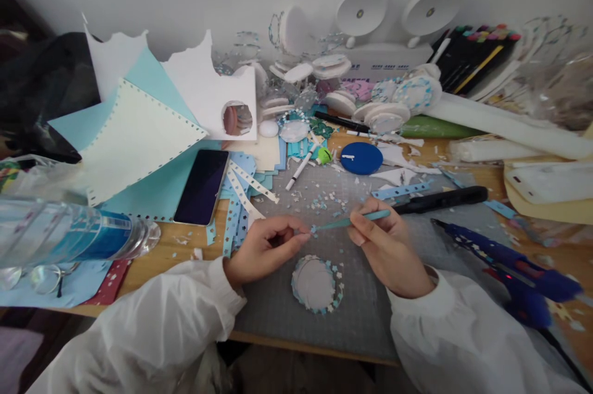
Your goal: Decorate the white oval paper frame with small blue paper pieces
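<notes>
My right hand (389, 246) is closed around slim teal tweezers (345, 222), which point left. At their tips is a small pale blue paper flower (314, 230). The thumb and forefinger of my left hand (273, 246) pinch together right at that flower, touching its edge. Below the hands, a round white disc (315, 283) lies on the grey cutting mat (361, 320), its rim set with small blue and white paper shapes. Loose tiny paper cutouts (328, 199) are scattered on the mat beyond my fingers.
A blue hot glue gun (514, 264) with a red light lies at right, beside a black craft knife (440, 199). A phone (202, 187), punched paper sheets (139, 141) and a water bottle (69, 230) occupy the left. Behind stand a blue oval lid (361, 158), decorated discs (384, 116) and markers (482, 57).
</notes>
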`<state>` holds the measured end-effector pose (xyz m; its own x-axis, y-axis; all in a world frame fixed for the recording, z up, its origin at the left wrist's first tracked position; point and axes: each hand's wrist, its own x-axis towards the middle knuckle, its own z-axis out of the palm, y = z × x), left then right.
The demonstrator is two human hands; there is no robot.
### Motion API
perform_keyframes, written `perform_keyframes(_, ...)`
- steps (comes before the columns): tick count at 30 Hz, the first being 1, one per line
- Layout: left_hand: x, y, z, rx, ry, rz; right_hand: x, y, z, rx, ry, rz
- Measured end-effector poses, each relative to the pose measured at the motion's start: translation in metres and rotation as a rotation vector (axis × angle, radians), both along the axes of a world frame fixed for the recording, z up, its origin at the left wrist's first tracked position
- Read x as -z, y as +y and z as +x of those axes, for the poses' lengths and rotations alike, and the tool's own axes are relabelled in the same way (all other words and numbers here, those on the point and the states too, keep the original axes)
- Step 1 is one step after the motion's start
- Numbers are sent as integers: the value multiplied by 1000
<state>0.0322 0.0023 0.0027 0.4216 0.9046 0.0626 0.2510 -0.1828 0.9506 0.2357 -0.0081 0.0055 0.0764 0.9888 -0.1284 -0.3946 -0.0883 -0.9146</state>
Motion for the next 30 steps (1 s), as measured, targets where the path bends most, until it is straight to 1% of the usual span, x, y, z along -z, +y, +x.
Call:
perform_keyframes(3, 1, 0, -1, -5, -6, -8, -1, 2, 1, 18, 6, 30)
perform_keyframes(6, 0, 0, -1, -7, -32, -21, 0, 2, 3, 65, -51, 128)
perform_keyframes(8, -3, 0, -1, -2, -73, -38, 0, 0, 5, 120, -164, 236)
perform_keyframes(10, -5, 1, -1, 0, -119, -73, -2, -5, 5, 190, -357, 372)
perform_keyframes(12, -5, 2, -2, 7, -172, -141, -8, -11, 3, 209, -611, 543)
perform_keyframes(13, -5, 2, -2, 17, -201, -188, -11, -14, 0, 185, -744, 653)
perform_keyframes(16, -2, 2, -4, 69, -308, -319, -24, -20, -11, 38, -1118, 1097)
perform_keyframes(18, -1, 2, -5, 99, -366, -382, -31, -22, -19, -50, -1309, 1370)
perform_keyframes(19, 0, 2, -5, 104, -389, -405, -34, -22, -23, -78, -1377, 1466)
perform_keyframes(20, 0, 2, -6, 103, -408, -424, -36, -23, -26, -98, -1426, 1530)
perform_keyframes(22, 0, 1, -6, 100, -431, -449, -37, -25, -31, -111, -1481, 1580)
perform_keyframes(25, 1, 0, -6, 94, -430, -476, -31, -30, -34, -85, -1515, 1544)
perform_keyframes(27, 2, -1, -6, 73, -427, -484, -23, -35, -34, -63, -1517, 1463)
perform_keyframes(30, 5, 1, -6, 23, -437, -470, -13, -43, -30, -65, -1441, 1254)
